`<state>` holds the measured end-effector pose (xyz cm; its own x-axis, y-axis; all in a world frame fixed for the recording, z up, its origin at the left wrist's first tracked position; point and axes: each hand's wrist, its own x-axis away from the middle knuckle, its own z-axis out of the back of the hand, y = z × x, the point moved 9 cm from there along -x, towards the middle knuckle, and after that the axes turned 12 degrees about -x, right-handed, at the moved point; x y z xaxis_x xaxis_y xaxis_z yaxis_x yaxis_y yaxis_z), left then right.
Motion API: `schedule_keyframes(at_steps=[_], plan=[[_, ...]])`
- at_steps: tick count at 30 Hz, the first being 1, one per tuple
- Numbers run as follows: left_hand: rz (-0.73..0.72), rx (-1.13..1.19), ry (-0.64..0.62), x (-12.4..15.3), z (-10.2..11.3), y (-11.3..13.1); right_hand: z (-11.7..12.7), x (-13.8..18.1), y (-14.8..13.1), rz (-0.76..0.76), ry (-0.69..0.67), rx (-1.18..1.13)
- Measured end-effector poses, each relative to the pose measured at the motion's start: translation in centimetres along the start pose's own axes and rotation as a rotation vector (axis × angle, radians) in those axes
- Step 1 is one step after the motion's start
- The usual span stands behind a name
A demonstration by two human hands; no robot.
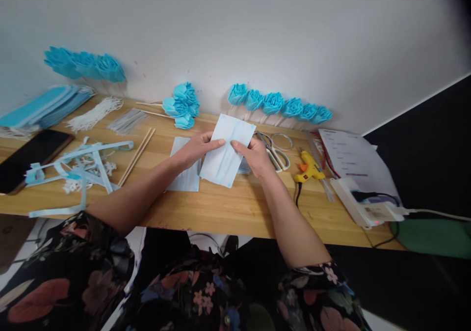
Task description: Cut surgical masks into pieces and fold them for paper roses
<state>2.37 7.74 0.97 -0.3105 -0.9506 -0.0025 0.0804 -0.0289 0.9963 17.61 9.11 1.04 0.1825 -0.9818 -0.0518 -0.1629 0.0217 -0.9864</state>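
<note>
A pale blue, pleated face mask (224,161) without ear loops is held up over the table, tilted slightly. My left hand (198,148) pinches its left side, thumb on the front and fingers behind. On the opposite side my right hand (256,155) grips it the same way, with most of its fingers hidden. Beneath my left wrist a second mask sheet (186,179) lies flat on the wood. Part of another pale blue piece (244,168) shows behind the held mask. Just right of my right hand are scissors (279,158) with white handles.
Blue paper-like flowers (273,103) on sticks lean against the wall, with more flowers (183,104) mid-table. To the left lie stacked masks (51,106), white cords (96,115), cut strips (97,166), sticks (138,156) and a phone (35,156). A yellow glue gun (309,166) and power strip (355,203) sit right.
</note>
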Motion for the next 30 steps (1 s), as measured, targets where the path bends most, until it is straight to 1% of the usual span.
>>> schedule_keyframes(at_steps=[3,9,15,21,23,27,30], plan=[[0.017,-0.007,0.004,0.1,0.0,-0.4,0.0,0.0,0.1,-0.008,0.004,0.010],[0.060,0.013,0.070,0.3,0.7,-0.5,0.3,-0.2,0.1,0.009,0.013,0.039],[0.029,0.063,0.146,0.0,1.6,-0.2,1.0,-0.6,0.4,0.045,0.019,0.024],[-0.024,0.147,0.182,-0.4,2.1,0.1,0.8,-0.7,0.1,0.051,0.001,0.003],[-0.022,0.155,0.189,-0.4,2.1,0.0,0.7,-0.6,0.0,0.036,0.009,0.004],[0.032,0.110,0.148,-0.1,1.4,-0.4,0.4,-0.3,0.5,-0.025,0.020,0.000],[0.060,0.039,0.084,0.2,0.5,-0.5,0.2,0.0,0.4,-0.014,0.010,-0.028]])
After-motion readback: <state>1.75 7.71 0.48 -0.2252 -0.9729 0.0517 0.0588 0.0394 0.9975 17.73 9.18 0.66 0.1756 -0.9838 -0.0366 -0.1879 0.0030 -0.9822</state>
